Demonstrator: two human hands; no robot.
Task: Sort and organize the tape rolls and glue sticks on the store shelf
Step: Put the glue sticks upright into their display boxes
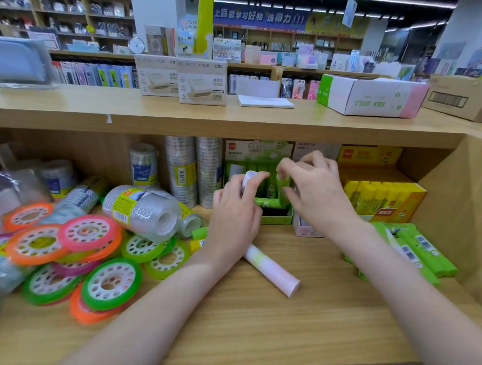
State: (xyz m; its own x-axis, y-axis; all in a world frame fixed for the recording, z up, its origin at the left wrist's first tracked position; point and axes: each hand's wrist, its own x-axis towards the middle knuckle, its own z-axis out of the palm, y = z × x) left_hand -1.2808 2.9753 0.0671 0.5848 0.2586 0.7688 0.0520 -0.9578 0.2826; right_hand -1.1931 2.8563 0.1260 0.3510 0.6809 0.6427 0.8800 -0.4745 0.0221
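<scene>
My left hand (236, 207) grips a white glue stick (248, 179) in front of the green glue stick box (276, 220). My right hand (314, 190) pinches a green glue stick (284, 185) at the same box. A pink and white glue stick (273, 270) lies loose on the wooden shelf (239, 332) below my left wrist. Several green glue sticks (420, 252) lie at the right. Colourful tape rolls (86, 237) are heaped at the left, next to packs of clear tape (142, 210).
A yellow glue stick box (385, 199) stands right of the green one, and a small pink box (304, 229) lies under my right hand. Upright stacks of clear tape (195, 170) stand at the back. The counter above holds boxes (202, 82) and a carton (368, 96).
</scene>
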